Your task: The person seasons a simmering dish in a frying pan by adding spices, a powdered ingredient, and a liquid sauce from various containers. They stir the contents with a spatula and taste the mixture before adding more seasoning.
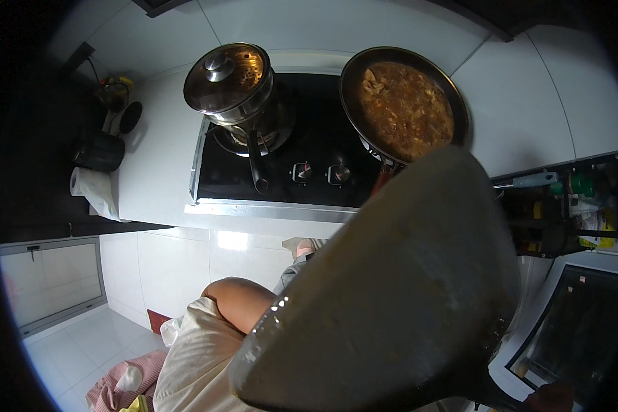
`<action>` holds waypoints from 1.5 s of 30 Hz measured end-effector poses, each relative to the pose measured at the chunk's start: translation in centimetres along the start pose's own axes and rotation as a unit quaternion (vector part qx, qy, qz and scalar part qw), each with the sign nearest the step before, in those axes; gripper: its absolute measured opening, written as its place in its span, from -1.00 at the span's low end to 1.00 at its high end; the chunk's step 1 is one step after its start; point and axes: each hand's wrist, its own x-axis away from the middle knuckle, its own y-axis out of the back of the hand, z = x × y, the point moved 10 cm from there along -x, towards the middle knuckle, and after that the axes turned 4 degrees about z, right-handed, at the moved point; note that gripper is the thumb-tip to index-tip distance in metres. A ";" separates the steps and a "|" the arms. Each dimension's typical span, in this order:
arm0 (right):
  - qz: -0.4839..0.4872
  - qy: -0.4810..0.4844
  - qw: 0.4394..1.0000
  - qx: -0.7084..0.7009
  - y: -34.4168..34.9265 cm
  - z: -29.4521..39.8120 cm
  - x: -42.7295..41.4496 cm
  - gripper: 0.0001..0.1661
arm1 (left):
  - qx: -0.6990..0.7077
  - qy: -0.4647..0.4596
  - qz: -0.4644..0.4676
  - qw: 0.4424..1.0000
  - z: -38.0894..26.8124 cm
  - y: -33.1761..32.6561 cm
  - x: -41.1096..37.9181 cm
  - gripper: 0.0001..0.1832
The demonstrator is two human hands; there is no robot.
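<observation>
A broad metal wok spatula (pixel 391 309) fills much of the lower right, very close to the camera. Its grey blade is wet, with shiny drops along the left edge. The dark handle runs down to the right corner, where a dim brown shape appears to be my right hand (pixel 551 399) around it. My left hand is out of view. Beyond the blade's upper edge, a frying pan (pixel 345 98) stands on the black glass hob (pixel 309 129). Reddish-brown stewed food (pixel 407 110) fills it. The blade hides part of the pan's brown handle (pixel 382 181).
A lidded steel saucepan (pixel 229 113) sits on the left burner, handle forward. Two knobs (pixel 302 172) face front. Paper towel (pixel 95 188) and a black container (pixel 99 150) stand left. A rack (pixel 546 226) holds bottles at right. A bare limb (pixel 242 301) emerges from beige cloth below.
</observation>
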 end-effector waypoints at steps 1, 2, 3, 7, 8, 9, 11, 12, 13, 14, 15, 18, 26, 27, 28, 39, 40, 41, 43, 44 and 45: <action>0.004 0.005 1.000 -0.002 0.2 -0.1 0.0 -0.62 | -0.002 0.000 0.002 1.000 0.0 0.0 0.1 -0.47; 0.004 0.007 1.000 0.002 0.3 -0.2 0.1 -0.62 | -0.005 0.000 0.001 1.000 0.2 -0.1 0.1 -0.47; 0.005 0.008 1.000 0.007 0.3 -0.2 0.2 -0.62 | -0.007 -0.001 0.003 1.000 0.2 -0.2 0.1 -0.47; 0.003 0.005 0.999 0.036 0.9 -0.4 0.4 -0.61 | -0.021 -0.004 0.006 1.000 0.2 -0.5 -0.1 -0.47; 0.001 0.003 0.999 0.047 1.1 -0.6 0.6 -0.61 | -0.020 -0.004 0.002 1.000 0.1 -0.4 0.0 -0.47; -0.003 -0.004 0.998 0.063 1.5 -1.1 0.8 -0.60 | -0.021 -0.003 0.001 1.000 0.2 -0.5 -0.1 -0.47; -0.020 -0.019 0.993 0.115 2.2 -2.9 1.6 -0.60 | -0.021 -0.009 -0.005 1.000 -0.3 -0.1 -0.5 -0.47; -0.063 -0.017 0.982 0.180 3.0 -4.4 2.7 -0.62 | -0.025 -0.015 -0.007 1.000 -0.9 0.2 -0.8 -0.47; -0.105 -0.008 0.963 0.247 3.7 -5.3 3.9 -0.64 | -0.030 -0.023 -0.006 0.999 -1.1 0.1 -1.0 -0.47; -0.144 0.002 0.939 0.312 4.4 -5.6 5.2 -0.65 | -0.033 -0.030 -0.003 0.999 -1.3 -0.2 -0.9 -0.47; -0.144 -0.029 0.931 0.334 4.7 -6.0 5.0 -0.65 | -0.038 -0.036 -0.004 0.999 -1.9 0.1 -1.3 -0.47; -0.199 -0.168 0.938 0.227 5.8 -9.4 2.0 -0.58 | -0.076 -0.082 -0.064 0.992 -3.0 1.9 -3.2 -0.47; -0.140 -0.242 0.960 -0.011 2.6 -21.6 -10.5 -0.60 | -0.063 -0.170 -0.134 0.974 -7.4 5.4 -3.3 -0.46; -0.124 -0.264 0.955 0.058 2.4 -23.0 -11.4 -0.61 | -0.062 -0.183 -0.139 0.971 -8.0 5.8 -3.2 -0.46; -0.130 -0.214 0.962 0.113 2.0 -23.6 -12.7 -0.61 | -0.056 -0.196 -0.130 0.970 -8.5 6.0 -3.0 -0.46; -0.199 -0.089 0.869 0.444 -0.5 -24.1 -15.7 -0.59 | -0.078 -0.321 -0.146 0.933 -13.8 8.7 0.4 -0.46; -0.211 -0.079 0.871 0.437 -0.4 -24.1 -15.5 -0.59 | -0.077 -0.326 -0.147 0.931 -13.8 8.8 0.6 -0.46; -0.222 -0.082 0.875 0.423 -0.3 -24.8 -15.3 -0.58 | -0.075 -0.332 -0.148 0.928 -13.7 8.9 0.7 -0.46; -0.245 -0.089 0.881 0.394 -0.1 -26.5 -14.9 -0.58 | -0.070 -0.332 -0.150 0.928 -13.3 9.0 0.5 -0.48; -0.245 -0.093 0.883 0.389 -0.1 -27.1 -14.8 -0.58 | -0.067 -0.332 -0.157 0.928 -12.9 9.0 0.3 -0.48; -0.244 -0.096 0.885 0.384 -0.1 -27.7 -14.8 -0.57 | -0.065 -0.331 -0.163 0.927 -12.7 9.0 0.1 -0.48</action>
